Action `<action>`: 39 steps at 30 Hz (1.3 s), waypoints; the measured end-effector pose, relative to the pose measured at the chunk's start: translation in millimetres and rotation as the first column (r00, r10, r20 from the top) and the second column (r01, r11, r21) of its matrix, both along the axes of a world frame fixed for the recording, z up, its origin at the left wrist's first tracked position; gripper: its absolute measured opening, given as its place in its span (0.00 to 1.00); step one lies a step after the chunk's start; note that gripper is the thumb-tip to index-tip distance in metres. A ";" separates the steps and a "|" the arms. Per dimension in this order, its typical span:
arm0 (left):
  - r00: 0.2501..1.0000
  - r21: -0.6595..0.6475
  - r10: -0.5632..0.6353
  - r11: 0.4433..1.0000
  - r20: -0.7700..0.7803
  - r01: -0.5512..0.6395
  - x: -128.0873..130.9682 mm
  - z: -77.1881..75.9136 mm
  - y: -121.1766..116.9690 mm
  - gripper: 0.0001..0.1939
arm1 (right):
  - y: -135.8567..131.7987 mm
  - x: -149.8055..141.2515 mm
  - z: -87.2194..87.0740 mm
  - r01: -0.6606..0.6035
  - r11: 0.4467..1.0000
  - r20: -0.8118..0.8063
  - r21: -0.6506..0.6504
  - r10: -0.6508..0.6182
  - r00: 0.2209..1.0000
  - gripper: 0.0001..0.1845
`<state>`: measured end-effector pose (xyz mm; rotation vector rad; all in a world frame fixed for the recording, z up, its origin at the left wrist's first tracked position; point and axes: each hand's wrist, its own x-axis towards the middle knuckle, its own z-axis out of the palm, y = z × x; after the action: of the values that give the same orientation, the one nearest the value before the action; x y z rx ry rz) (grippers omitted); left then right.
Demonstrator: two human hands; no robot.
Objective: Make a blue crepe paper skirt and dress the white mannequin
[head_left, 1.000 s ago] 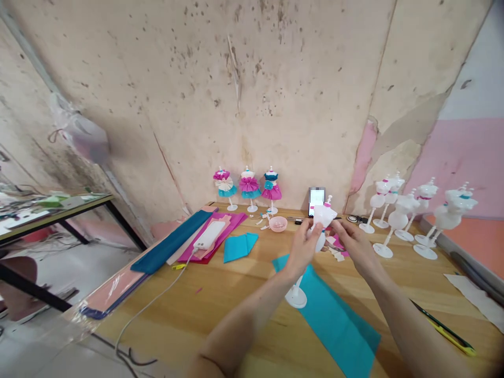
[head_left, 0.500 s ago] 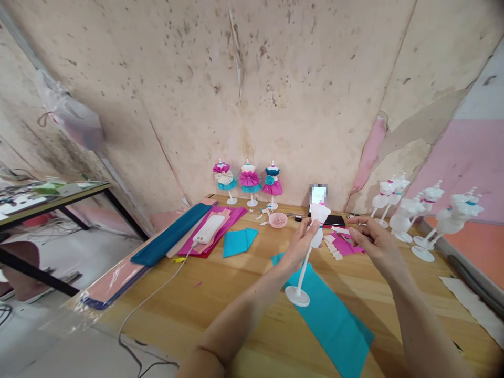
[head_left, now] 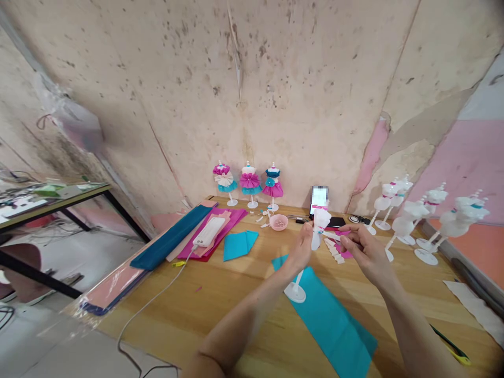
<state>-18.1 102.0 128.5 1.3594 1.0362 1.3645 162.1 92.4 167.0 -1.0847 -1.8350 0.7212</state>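
Observation:
My left hand (head_left: 301,249) is shut around the upper stem of a small white dress-form mannequin (head_left: 321,223), whose round base (head_left: 295,293) hangs just above the turquoise tissue paper sheet (head_left: 331,325). My right hand (head_left: 364,254) is close to the mannequin's right side. Its fingers pinch a thin white paper strip (head_left: 331,236) that reaches toward the mannequin's waist. Below that lie cut white paper pieces (head_left: 333,253) on magenta paper (head_left: 344,253).
On the wooden table (head_left: 244,294) stand several dressed mannequins (head_left: 250,184), a pink bowl (head_left: 279,222) and an upright phone (head_left: 318,202). Bare white mannequins (head_left: 413,220) stand at right. A power bank (head_left: 208,231) lies on magenta paper at left, beside a teal paper roll (head_left: 169,236).
My right hand has moved back toward the mannequin, after drawing away from it half a second ago. The left hand keeps its hold, and the mannequin stands slightly more upright.

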 end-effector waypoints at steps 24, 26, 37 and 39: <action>0.995 0.195 0.053 0.980 -0.087 -0.035 6.0 -5.3 -3.4 0.26 | -1.4 -19.4 -21.6 0.195 0.946 0.142 0.261 -0.237 0.961 0.12; 0.994 0.191 0.049 0.981 -0.101 -0.029 5.5 -5.9 -2.2 0.26 | -0.1 -19.1 -22.8 0.196 0.943 0.155 0.267 -0.243 0.958 0.11; 0.988 0.197 0.046 0.980 -0.145 -0.017 5.7 -9.3 4.7 0.21 | 2.4 -17.8 -25.5 0.186 0.936 0.171 0.299 -0.244 0.954 0.12; 0.990 0.183 0.045 0.983 -0.136 -0.019 5.4 -9.6 5.9 0.20 | 2.8 -17.8 -26.4 0.185 0.935 0.179 0.304 -0.247 0.952 0.12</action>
<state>-12.6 107.9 118.9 1.5982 1.0492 1.4323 144.3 95.2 140.5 -1.1846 -1.8885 0.2061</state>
